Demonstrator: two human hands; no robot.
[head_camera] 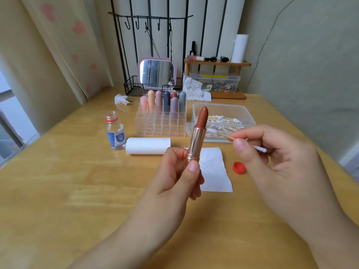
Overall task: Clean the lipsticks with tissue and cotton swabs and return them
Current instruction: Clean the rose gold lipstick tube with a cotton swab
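My left hand (180,171) holds an uncapped lipstick (198,133) upright by its rose-gold base; the brown-red stick is twisted out. My right hand (272,152) pinches a cotton swab (219,133) whose white tip sits just right of the lipstick's tube. A clear plastic box of cotton swabs (246,113) stands behind. A flat tissue sheet (213,171) lies on the table under the lipstick. Several capped lipsticks (165,101) stand in the back row of a clear acrylic organiser (159,129).
A tissue roll (147,145) lies beside an open clear bottle (115,131); its red cap (239,167) rests right of the sheet. Crumpled tissues (121,99) lie near a pink mirror (157,73). A wooden shelf (217,64) with cosmetics stands at the back right.
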